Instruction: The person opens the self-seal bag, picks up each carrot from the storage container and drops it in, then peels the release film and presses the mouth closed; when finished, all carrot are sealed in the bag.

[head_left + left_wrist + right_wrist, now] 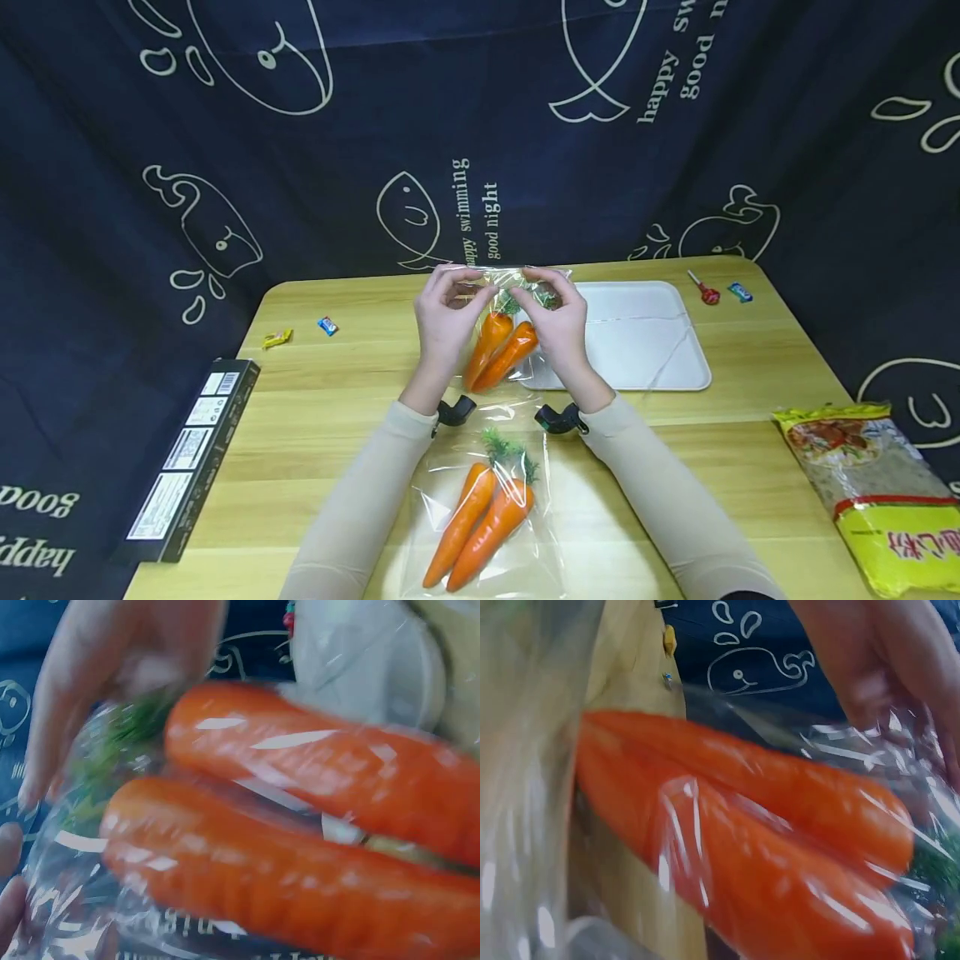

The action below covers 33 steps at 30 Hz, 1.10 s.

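Both hands hold up a clear plastic bag (525, 362) above the table. Inside it are two orange carrots (504, 357) with green leafy tops (508, 302). The left hand (448, 312) pinches the bag's upper part on one side, and the right hand (557, 321) pinches it on the other, thumbs facing each other. Close up, the carrots (300, 862) show through shiny, wrinkled film in the left wrist view, slightly blurred. The right wrist view shows the same carrots (742, 817). Between the forearms, a second clear bag (551, 533) with two carrots (491, 533) lies on the table.
Behind the held bag sits a white tray (637, 333). A red lollipop (708, 293) and wrapped candies (740, 292) lie at the back right; more candies (327, 326) lie left. A long dark box (195, 458) lines the left edge. A yellow food packet (877, 492) lies right.
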Available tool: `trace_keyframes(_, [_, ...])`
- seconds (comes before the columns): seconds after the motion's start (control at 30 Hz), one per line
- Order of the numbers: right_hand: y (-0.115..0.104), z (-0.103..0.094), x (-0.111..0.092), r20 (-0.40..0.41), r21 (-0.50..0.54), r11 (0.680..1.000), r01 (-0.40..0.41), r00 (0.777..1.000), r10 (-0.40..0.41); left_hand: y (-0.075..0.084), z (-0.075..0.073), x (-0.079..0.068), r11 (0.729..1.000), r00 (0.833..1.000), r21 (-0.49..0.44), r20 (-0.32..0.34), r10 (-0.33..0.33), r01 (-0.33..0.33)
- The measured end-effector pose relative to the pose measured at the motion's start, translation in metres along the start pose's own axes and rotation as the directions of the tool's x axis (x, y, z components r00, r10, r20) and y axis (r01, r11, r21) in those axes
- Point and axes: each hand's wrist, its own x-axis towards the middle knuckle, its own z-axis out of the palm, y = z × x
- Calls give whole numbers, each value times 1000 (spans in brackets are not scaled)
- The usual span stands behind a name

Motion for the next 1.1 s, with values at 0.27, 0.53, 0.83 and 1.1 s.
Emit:
trace_keyframes(0.27, [-22,11,-8,-94,-122,972,199,973,-211,12,10,-8,995,990,49,-101,95,-90])
trace_keyframes(0.53, [-18,-4,-3,-68,-54,983,175,982,-178,33,0,-4,994,994,12,-30,109,-108])
trace_keyframes(0.83, [11,-46,15,13,158,985,70,997,-72,13,-21,9,987,968,-123,241,-70,102])
trace_keyframes(1.1, [5,-76,17,137,167,984,54,988,-77,19,-42,18,961,836,-104,523,-165,255])
